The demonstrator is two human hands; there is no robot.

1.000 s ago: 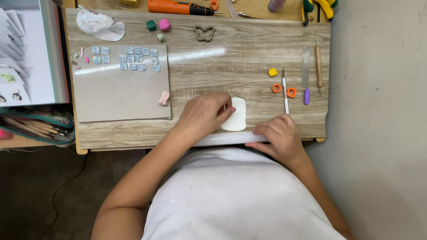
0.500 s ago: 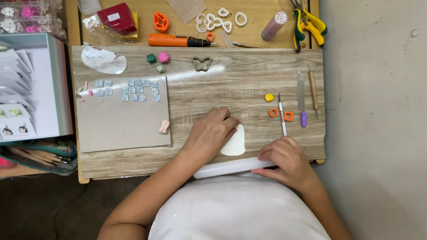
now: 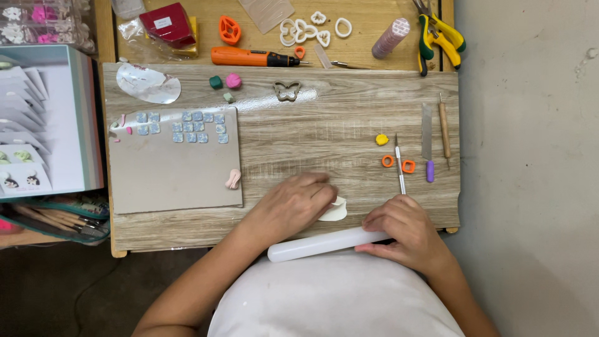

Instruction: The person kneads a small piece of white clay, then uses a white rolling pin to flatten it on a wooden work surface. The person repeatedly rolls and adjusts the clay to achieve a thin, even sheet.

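Since prev. frame: left hand point(image 3: 293, 207) shifted a bit toward near edge of desk point(image 3: 349, 134), now covering more of the white clay piece point(image 3: 335, 211); right hand point(image 3: 404, 229) slid along the white roller point(image 3: 321, 243), same grip.

L hand: palm down, fingers curled loosely over clay piece, pressing/touching its left side; can't tell if pinched. Clay piece lies flat on desk, near edge, between the two hands, only its right part showing.

R hand: fingers wrapped round right end of roller, closed on it. Roller lies nearly level along near edge of desk, left end free, just near of clay piece.

Around: craft knife point(image 3: 399, 165) just far of R hand, orange ring cutters point(image 3: 397, 163) beside it, yellow clay bit point(image 3: 381, 139) farther. Grey tile point(image 3: 175, 175) at left w/ rows of small blue squares point(image 3: 183, 126) along far side, pink clay shape point(image 3: 233, 179) at its right edge. Butterfly cutter point(image 3: 286, 91) far centre.
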